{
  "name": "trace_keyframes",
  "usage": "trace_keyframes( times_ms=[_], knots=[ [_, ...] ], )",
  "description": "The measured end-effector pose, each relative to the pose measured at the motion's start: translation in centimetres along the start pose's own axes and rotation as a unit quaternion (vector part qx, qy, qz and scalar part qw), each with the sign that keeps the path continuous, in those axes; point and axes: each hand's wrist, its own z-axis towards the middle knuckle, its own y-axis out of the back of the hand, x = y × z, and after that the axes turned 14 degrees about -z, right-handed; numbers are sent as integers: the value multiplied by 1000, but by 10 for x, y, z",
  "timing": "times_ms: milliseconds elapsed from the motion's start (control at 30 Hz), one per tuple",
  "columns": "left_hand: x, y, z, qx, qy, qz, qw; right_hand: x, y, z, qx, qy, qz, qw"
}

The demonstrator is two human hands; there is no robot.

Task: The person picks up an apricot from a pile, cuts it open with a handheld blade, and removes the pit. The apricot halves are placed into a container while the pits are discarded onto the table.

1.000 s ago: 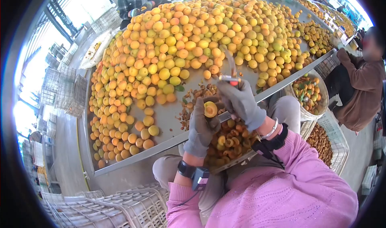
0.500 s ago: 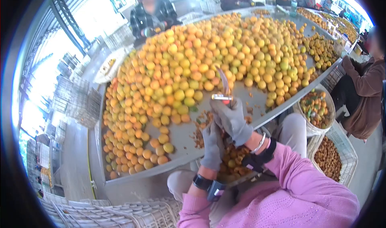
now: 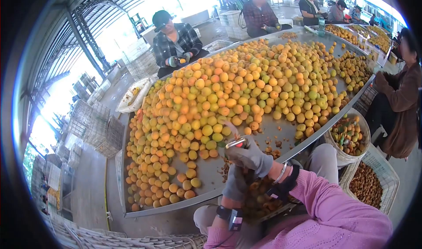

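Note:
My right hand (image 3: 254,156), in a grey glove, is closed around the handle of a curved knife (image 3: 236,142). Its blade points up and left over the table, blurred by motion. Just below and touching it is my left hand (image 3: 236,183), also gloved, with curled fingers partly covered by the right hand. Whatever lies in the left hand is hidden. Beyond both hands, a large heap of apricots (image 3: 211,104) covers the metal table (image 3: 206,170). Beneath my hands, between my knees, a container of cut fruit (image 3: 259,196) is partly hidden.
Brown fruit scraps lie near the table's front edge. To my right stand a white bucket of fruit (image 3: 350,135) and a basket of brown pieces (image 3: 365,185). A person (image 3: 176,45) works across the table; another (image 3: 398,95) sits at right. Crates (image 3: 94,126) stand left.
The camera view has tilted upward, showing more of the people and roof. My hands stay together, while the knife blade has tipped further left and blurred.

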Motion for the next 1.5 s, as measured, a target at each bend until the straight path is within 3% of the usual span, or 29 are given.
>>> trace_keyframes(
  times_ms=[33, 67, 133, 167, 233, 300, 367, 400, 433, 467, 500, 533, 567, 633, 800, 900, 967, 1000, 1033, 1067, 1100, 1133, 1167, 1233, 1267, 1367, 1433, 1467, 1500],
  knots=[
    [-4, -6, 0, 1, -25, 84, 996, 4, 0, 1, 13, 5, 33, 999],
    [-6, -11, 1, 0, -24, 85, 996, 9, -1, 1, 13, 4, 35, 999],
    [-7, -25, 5, -25, -174, 206, 963, 22, 0, 0, -45, -7, 55, 997],
    [-12, -32, 4, -26, -173, 205, 963, 13, 6, 6, -47, 14, 43, 998],
    [-22, -42, 1, -57, -39, 101, 993, 14, 3, 10, -66, 9, 35, 997],
    [0, -6, 11, -60, -55, 129, 988, 9, -3, 15, -89, 3, 31, 996],
    [7, 3, 12, -65, -71, 153, 983, -3, -6, 19, -118, 62, -31, 991],
    [1, -4, 8, -27, -191, 362, 912, -5, -5, 19, -118, 61, -31, 991],
    [-6, -10, 4, 13, -297, 549, 781, -8, -3, 18, -93, 40, -25, 995],
    [-10, -19, 4, 13, -297, 550, 780, -9, -3, 19, -68, 19, -19, 997],
    [-10, -31, 7, -59, -185, 290, 937, -5, -4, 19, -68, 19, -19, 997],
    [-9, -39, 9, -124, -53, -3, 991, 3, -6, 19, -83, -38, -6, 996],
    [-8, -40, 10, -125, -53, -3, 991, 7, -7, 19, -97, -95, 7, 991],
    [-7, -41, 14, -211, 4, -90, 973, 1, -3, 24, -125, -129, 44, 983],
    [15, -16, 34, -249, -81, 43, 964, -21, 4, 36, -200, -167, 105, 960],
    [18, -11, 41, -245, -141, 155, 947, -60, 23, 45, -211, -155, 37, 965],
    [13, -18, 40, -243, -167, 199, 934, -93, 41, 44, -168, -119, -117, 972],
    [5, -31, 38, -255, -217, 287, 898, -86, 38, 44, -167, -119, -117, 972],
    [-1, -38, 38, -263, -265, 371, 850, -68, 32, 44, -195, -158, 23, 968],
    [3, -30, 41, -264, -264, 373, 849, -55, 27, 41, -220, -194, 165, 942],
    [4, -21, 45, -265, -143, 227, 926, -50, 26, 39, -220, -195, 169, 941],
    [6, -14, 48, -256, -17, 70, 964, -46, 27, 38, -166, -166, 150, 960],
    [11, -8, 48, -256, -16, 70, 964, -42, 28, 37, -113, -138, 129, 976],
    [7, -12, 47, -235, 22, -208, 949, -34, 20, 36, -89, -106, 82, 987],
    [4, -13, 46, -233, 23, -207, 950, -30, 15, 37, -64, -74, 35, 995],
    [-13, -26, 39, -209, 51, -149, 965, -18, 16, 43, -84, -70, 69, 992],
    [-32, -57, 30, -148, -54, 40, 987, -13, 17, 46, -102, -56, 74, 990],
    [-20, -45, 33, -149, -54, 39, 987, -12, 15, 48, -135, -54, 74, 987],
    [1, -21, 39, -114, -176, 193, 959, -12, 15, 50, -167, -51, 74, 982]
  ],
)
